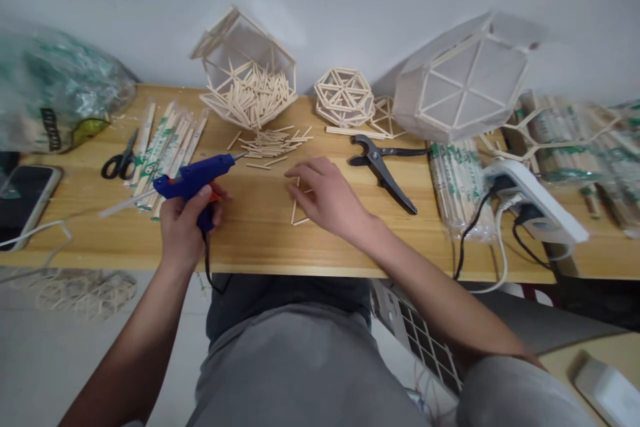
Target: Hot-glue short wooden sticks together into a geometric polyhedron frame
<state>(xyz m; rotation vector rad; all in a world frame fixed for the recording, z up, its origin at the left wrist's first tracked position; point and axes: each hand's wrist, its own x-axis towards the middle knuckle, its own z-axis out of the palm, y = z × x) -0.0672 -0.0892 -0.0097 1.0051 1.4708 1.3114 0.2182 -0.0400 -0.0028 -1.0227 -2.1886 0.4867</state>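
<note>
My left hand (186, 223) is wrapped round the handle of a blue glue gun (200, 175), whose nozzle points right toward a loose heap of short wooden sticks (273, 145). A white glue stick (127, 203) comes out of its back end. My right hand (327, 197) is over a small figure of joined wooden sticks (293, 211) on the table, partly covering it. The thumb and forefinger of that hand are apart, near the upper end of the figure.
Black pliers (380, 170) lie right of my right hand. Behind stand a stick-frame bowl (211, 95) of sticks, a small stick ball (344, 97) and a large faceted frame (463, 83). Scissors (120, 161), wrapped chopsticks (167, 147), a phone (31, 203) and a power strip (537, 203) flank them.
</note>
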